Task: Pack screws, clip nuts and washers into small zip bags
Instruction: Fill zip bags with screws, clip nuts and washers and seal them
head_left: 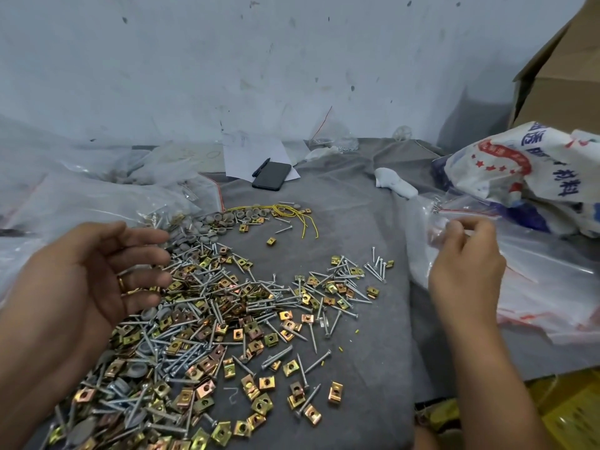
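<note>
A person's left hand (97, 271), palm up with fingers loosely spread and a gold ring on one finger, hovers over a heap of silver screws (201, 345), brass-coloured clip nuts (256, 339) and grey washers (194, 228) strewn across a grey cloth (373, 368). To the right, well apart from it, the right hand (464, 271) pinches a small clear zip bag (438, 227) at the edge of a pile of red-striped bags (552, 287). A black phone (272, 176) and pen (261, 167) lie on white paper (240, 157) near the wall.
</note>
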Demonstrator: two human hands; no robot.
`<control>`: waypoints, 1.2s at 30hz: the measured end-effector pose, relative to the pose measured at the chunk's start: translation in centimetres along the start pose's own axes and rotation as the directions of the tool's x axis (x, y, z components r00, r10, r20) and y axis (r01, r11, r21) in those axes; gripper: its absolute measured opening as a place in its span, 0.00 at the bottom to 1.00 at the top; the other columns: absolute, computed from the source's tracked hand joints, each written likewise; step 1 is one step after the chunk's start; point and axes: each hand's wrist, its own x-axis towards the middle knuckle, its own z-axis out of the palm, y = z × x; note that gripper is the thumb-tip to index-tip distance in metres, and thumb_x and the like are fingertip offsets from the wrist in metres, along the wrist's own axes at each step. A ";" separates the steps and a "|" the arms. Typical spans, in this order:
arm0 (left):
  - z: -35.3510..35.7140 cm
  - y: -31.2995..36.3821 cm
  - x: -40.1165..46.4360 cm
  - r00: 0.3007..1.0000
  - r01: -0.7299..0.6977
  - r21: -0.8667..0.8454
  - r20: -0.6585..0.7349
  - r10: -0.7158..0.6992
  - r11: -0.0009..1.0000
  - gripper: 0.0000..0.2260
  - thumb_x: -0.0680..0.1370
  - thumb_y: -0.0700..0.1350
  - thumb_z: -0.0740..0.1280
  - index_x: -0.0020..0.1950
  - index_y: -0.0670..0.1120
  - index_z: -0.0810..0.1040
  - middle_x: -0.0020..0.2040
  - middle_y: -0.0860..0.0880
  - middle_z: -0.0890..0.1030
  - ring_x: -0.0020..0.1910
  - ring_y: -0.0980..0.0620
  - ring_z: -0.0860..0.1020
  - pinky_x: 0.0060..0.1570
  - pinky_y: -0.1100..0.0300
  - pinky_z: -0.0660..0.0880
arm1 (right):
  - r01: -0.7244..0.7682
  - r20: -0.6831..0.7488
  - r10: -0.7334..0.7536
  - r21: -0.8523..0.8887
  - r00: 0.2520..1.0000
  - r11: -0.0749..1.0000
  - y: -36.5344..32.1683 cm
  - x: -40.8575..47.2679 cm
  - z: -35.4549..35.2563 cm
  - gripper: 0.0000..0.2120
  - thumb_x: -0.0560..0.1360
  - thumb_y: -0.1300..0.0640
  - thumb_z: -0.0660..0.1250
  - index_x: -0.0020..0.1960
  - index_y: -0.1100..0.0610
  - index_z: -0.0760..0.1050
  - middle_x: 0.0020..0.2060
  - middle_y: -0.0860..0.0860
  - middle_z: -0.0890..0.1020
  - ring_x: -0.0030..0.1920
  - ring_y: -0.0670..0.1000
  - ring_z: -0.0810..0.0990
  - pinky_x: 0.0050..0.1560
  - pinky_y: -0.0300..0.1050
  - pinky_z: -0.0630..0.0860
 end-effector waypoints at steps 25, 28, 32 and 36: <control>3.1 -0.3 -1.5 0.992 -0.120 0.101 0.037 0.117 0.988 0.17 0.84 0.50 0.63 0.50 0.43 0.88 0.42 0.41 0.85 0.33 0.47 0.84 0.24 0.59 0.77 | -0.153 0.128 0.085 0.790 0.988 0.594 -8.7 -4.8 1.8 0.13 0.76 0.64 0.77 0.54 0.60 0.74 0.36 0.58 0.85 0.34 0.53 0.84 0.36 0.45 0.82; 4.1 -0.4 -3.1 0.930 -0.367 0.367 0.146 0.337 0.855 0.08 0.80 0.51 0.71 0.54 0.52 0.88 0.47 0.45 0.87 0.42 0.46 0.85 0.34 0.54 0.82 | -0.225 0.248 0.037 0.794 0.968 0.565 -10.6 -7.3 3.1 0.14 0.75 0.62 0.78 0.54 0.60 0.75 0.39 0.59 0.86 0.35 0.53 0.85 0.37 0.44 0.82; 6.0 -0.9 -4.4 0.858 -0.512 0.453 0.301 0.415 0.730 0.10 0.76 0.56 0.77 0.56 0.59 0.86 0.50 0.53 0.87 0.48 0.53 0.86 0.44 0.55 0.84 | -0.286 0.390 -0.047 0.745 0.919 0.602 -12.3 -10.5 5.0 0.15 0.72 0.55 0.81 0.53 0.56 0.78 0.41 0.55 0.86 0.40 0.52 0.87 0.39 0.44 0.84; 6.2 -1.2 -4.3 0.874 -0.484 0.466 0.292 0.388 0.740 0.12 0.75 0.58 0.77 0.56 0.56 0.85 0.48 0.55 0.87 0.47 0.56 0.85 0.41 0.60 0.82 | -0.315 0.449 -0.068 0.719 0.891 0.619 -12.7 -11.4 6.1 0.16 0.71 0.54 0.81 0.53 0.57 0.80 0.41 0.53 0.86 0.41 0.50 0.86 0.41 0.41 0.81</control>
